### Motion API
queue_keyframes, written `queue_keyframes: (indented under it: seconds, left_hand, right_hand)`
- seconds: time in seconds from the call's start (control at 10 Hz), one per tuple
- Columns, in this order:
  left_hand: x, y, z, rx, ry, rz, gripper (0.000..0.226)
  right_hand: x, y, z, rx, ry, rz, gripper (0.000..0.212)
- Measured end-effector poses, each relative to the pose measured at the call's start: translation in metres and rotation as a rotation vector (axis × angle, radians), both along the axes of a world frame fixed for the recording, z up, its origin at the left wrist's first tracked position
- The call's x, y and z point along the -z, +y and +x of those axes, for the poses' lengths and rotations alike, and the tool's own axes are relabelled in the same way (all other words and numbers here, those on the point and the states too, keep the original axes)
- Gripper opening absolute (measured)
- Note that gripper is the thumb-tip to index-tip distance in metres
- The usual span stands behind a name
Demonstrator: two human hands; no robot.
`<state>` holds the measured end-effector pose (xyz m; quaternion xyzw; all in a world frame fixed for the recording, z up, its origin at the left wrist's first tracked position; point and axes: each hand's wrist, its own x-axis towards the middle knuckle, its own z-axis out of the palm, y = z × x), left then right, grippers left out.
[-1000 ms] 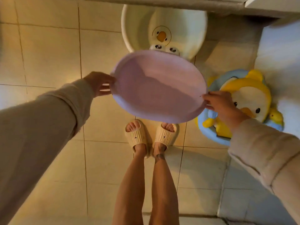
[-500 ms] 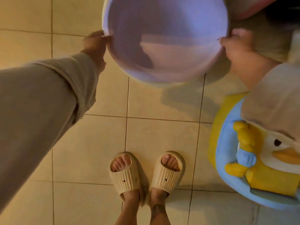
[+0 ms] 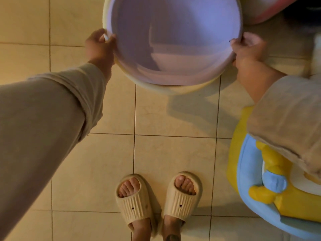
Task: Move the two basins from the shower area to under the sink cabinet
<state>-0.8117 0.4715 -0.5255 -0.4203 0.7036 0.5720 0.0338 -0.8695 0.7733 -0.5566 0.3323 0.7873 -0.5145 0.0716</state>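
Lilac plastic, the purple basin [image 3: 173, 40] sits nested inside a cream basin [image 3: 175, 88] whose rim shows beneath it. The left hand [image 3: 99, 45] clasps its left rim, the right hand [image 3: 246, 47] its right rim. Both basins are above the tiled floor [image 3: 173, 153], ahead of the slippers [image 3: 158, 200].

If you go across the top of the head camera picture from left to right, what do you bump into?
left hand → purple basin, sitting inside a cream basin → right hand. A pink-edged thing shows in the top right corner; I cannot tell what it is.
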Motion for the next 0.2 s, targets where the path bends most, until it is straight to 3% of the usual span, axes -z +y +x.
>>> queue_keyframes:
  seconds: [0.1, 0.2]
  left_hand:
    - [-0.011, 0.0, 0.016, 0.074, -0.154, -0.012, 0.042]
    - [-0.03, 0.007, 0.067, 0.109, -0.252, 0.14, 0.022]
  right_hand:
    - [-0.015, 0.002, 0.023, -0.053, -0.137, 0.071, 0.055]
    - [-0.047, 0.001, 0.09, -0.109, -0.259, 0.002, 0.034]
